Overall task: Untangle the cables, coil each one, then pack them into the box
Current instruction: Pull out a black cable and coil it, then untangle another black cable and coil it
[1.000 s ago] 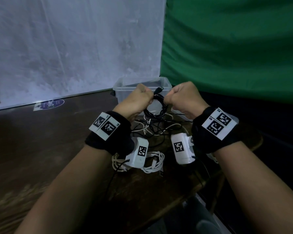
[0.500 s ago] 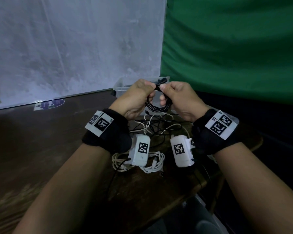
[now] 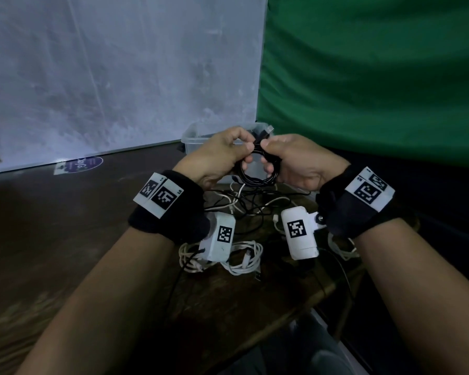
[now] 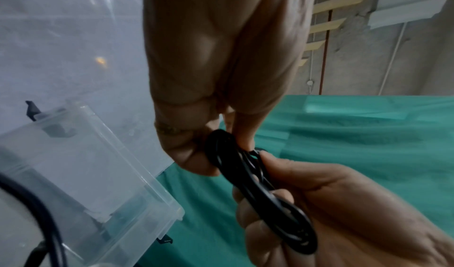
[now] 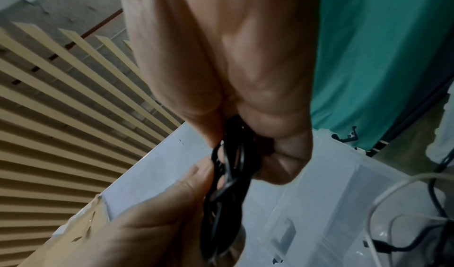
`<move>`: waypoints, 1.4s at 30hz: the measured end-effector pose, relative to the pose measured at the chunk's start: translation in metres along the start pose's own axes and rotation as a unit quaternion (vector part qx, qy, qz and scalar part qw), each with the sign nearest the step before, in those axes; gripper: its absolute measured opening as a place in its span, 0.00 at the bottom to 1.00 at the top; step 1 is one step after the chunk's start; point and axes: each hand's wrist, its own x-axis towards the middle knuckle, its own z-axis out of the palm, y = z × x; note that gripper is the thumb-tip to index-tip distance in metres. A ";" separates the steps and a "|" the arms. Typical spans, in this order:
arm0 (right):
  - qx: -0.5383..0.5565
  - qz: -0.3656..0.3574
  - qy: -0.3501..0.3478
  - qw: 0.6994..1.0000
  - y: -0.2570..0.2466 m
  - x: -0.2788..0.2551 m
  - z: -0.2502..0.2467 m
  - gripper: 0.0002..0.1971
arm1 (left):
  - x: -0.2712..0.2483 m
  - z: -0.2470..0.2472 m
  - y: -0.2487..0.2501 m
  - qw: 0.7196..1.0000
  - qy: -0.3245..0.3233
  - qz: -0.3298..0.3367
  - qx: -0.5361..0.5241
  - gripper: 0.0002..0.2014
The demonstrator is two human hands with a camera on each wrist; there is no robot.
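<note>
Nearest, at 6 o'clock on the dark wooden bench (image 3: 65, 253), a loose bundle of white cable (image 3: 244, 259) lies between the forearms, partly under the left wrist camera. A second white cable (image 3: 341, 249) shows at 4 o'clock, mostly hidden by the right wrist.

Past that, centre of the bench, a tangle of cables (image 3: 251, 203), black and white strands crossing, lies under the raised hands.

Above the tangle, both hands hold one black cable coil (image 3: 257, 178) clear of the bench. Left hand (image 3: 217, 158): grip clamped on the coil's 10 o'clock side, thumb and fingers curled round the strands. Right hand (image 3: 298, 161): grip clamped on the 2 o'clock side, thumb on top, fingers wrapped through the loop. The hands nearly touch at the top of the coil. A black plug end (image 3: 266, 131) sticks up between them, toward 1 o'clock. In the left wrist view the coil (image 4: 260, 189) runs as a bundled loop from the left fingers into the right palm.

Behind the hands, at 12 o'clock, stands a clear plastic box (image 3: 192, 136), open at the top; contents cannot be told.

Farthest: a pale wall panel (image 3: 119, 77) at 11 o'clock, a green cloth (image 3: 377, 77) at 1 o'clock.
</note>
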 end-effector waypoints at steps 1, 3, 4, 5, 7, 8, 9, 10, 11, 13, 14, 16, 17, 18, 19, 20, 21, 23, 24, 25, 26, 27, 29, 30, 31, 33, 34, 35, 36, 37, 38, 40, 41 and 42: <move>-0.004 -0.001 -0.005 1.000 0.001 0.000 -0.001 0.14 | -0.001 0.000 0.000 1.000 0.000 0.003 0.005 0.07; -0.004 -0.005 -0.017 1.000 0.002 -0.001 -0.002 0.13 | -0.003 0.000 0.002 1.000 -0.001 0.004 0.015 0.06; -0.001 -0.010 -0.016 1.000 0.003 0.000 -0.002 0.12 | -0.005 0.000 0.004 1.000 -0.006 0.000 0.015 0.06; 0.001 -0.015 -0.010 1.000 0.003 0.000 -0.002 0.11 | -0.006 -0.001 0.006 1.000 -0.014 -0.009 0.014 0.10; 0.003 -0.024 0.009 1.000 0.002 0.001 0.000 0.11 | -0.010 -0.003 0.011 0.999 -0.031 -0.033 0.019 0.20; 0.004 -0.028 0.013 1.000 0.001 0.001 0.003 0.11 | -0.011 -0.004 0.013 0.998 -0.037 -0.047 0.025 0.22; 0.002 -0.029 0.013 0.999 0.000 0.002 0.007 0.11 | -0.012 -0.007 0.014 0.997 -0.040 -0.061 0.033 0.22; 0.000 -0.027 0.008 1.000 0.000 0.003 0.011 0.12 | -0.014 -0.010 0.015 0.996 -0.042 -0.074 0.041 0.21; 0.001 -0.024 -0.002 1.000 0.000 0.004 0.016 0.12 | -0.015 -0.015 0.016 0.994 -0.040 -0.084 0.048 0.19; 0.018 0.002 -0.020 1.000 0.000 0.008 0.024 0.11 | -0.020 -0.025 0.016 0.994 -0.029 -0.098 0.044 0.17; 0.022 0.023 -0.015 0.999 0.000 0.010 0.028 0.11 | -0.024 -0.031 0.015 0.994 -0.021 -0.105 0.036 0.16; -0.023 0.053 0.005 0.998 0.002 0.018 0.034 0.08 | -0.033 -0.042 0.013 0.993 -0.005 -0.120 0.019 0.17; -0.077 0.056 0.013 0.995 0.004 0.021 0.037 0.07 | -0.038 -0.046 0.011 0.992 0.002 -0.130 0.008 0.18; -0.146 0.058 0.016 0.987 0.007 0.024 0.041 0.06 | -0.042 -0.051 0.008 0.990 0.007 -0.141 -0.003 0.19; -0.220 0.064 0.009 0.973 0.011 0.027 0.044 0.05 | -0.045 -0.055 0.004 0.988 0.011 -0.152 -0.010 0.20; -0.291 0.075 -0.015 0.954 0.014 0.029 0.048 0.03 | -0.048 -0.059 0.000 0.986 0.014 -0.163 -0.012 0.21; -0.352 0.091 -0.049 0.930 0.016 0.030 0.052 0.03 | -0.051 -0.062 -0.004 0.985 0.016 -0.172 -0.011 0.22; -0.431 0.117 -0.108 0.888 0.020 0.031 0.057 0.05 | -0.055 -0.066 -0.014 0.983 0.019 -0.184 -0.010 0.23; -0.449 0.122 -0.117 0.877 0.020 0.032 0.059 0.08 | -0.057 -0.067 -0.018 0.981 0.024 -0.191 -0.012 0.23; -0.454 0.122 -0.111 0.876 0.020 0.033 0.061 0.10 | -0.058 -0.068 -0.023 0.979 0.031 -0.199 -0.016 0.22; -0.444 0.120 -0.092 0.883 0.019 0.035 0.061 0.12 | -0.058 -0.069 -0.027 0.977 0.037 -0.208 -0.022 0.22; -0.425 0.115 -0.065 0.896 0.018 0.038 0.060 0.13 | -0.058 -0.071 -0.031 0.976 0.039 -0.215 -0.026 0.22; -0.368 0.095 -0.001 0.925 0.015 0.043 0.056 0.13 | -0.057 -0.072 -0.040 0.975 0.038 -0.219 -0.017 0.19; -0.329 0.083 0.029 0.940 0.013 0.044 0.053 0.13 | -0.057 -0.072 -0.043 0.975 0.035 -0.220 -0.010 0.17; -0.285 0.070 0.054 0.954 0.010 0.045 0.051 0.13 | -0.056 -0.071 -0.045 0.975 0.032 -0.219 -0.010 0.15; -0.204 0.040 0.096 0.973 0.003 0.046 0.048 0.14 | -0.054 -0.068 -0.048 0.974 0.018 -0.225 -0.022 0.13; -0.168 0.021 0.115 0.979 0.000 0.047 0.046 0.13 | -0.054 -0.066 -0.048 0.973 0.006 -0.230 -0.025 0.13; -0.133 0.000 0.132 0.982 -0.005 0.047 0.045 0.12 | -0.053 -0.064 -0.048 0.972 -0.010 -0.235 -0.026 0.12; -0.101 -0.023 0.145 0.984 -0.010 0.047 0.044 0.10 | -0.053 -0.061 -0.048 0.970 -0.026 -0.242 -0.022 0.11; -0.077 -0.044 0.156 0.984 -0.015 0.048 0.043 0.09 | -0.052 -0.058 -0.047 0.968 -0.043 -0.245 -0.011 0.10; -0.064 -0.063 0.165 0.982 -0.019 0.048 0.042 0.09 | -0.051 -0.056 -0.046 0.966 -0.055 -0.252 0.016 0.08; -0.053 -0.098 0.172 0.979 -0.027 0.049 0.037 0.11 | -0.048 -0.053 -0.042 0.958 -0.044 -0.267 0.093 0.06; -0.054 -0.114 0.170 0.977 -0.029 0.048 0.036 0.12 | -0.045 -0.054 -0.040 0.955 -0.034 -0.267 0.124 0.06; -0.063 -0.126 0.165 0.976 -0.030 0.047 0.034 0.12 | -0.042 -0.056 -0.037 0.954 -0.028 -0.259 0.151 0.08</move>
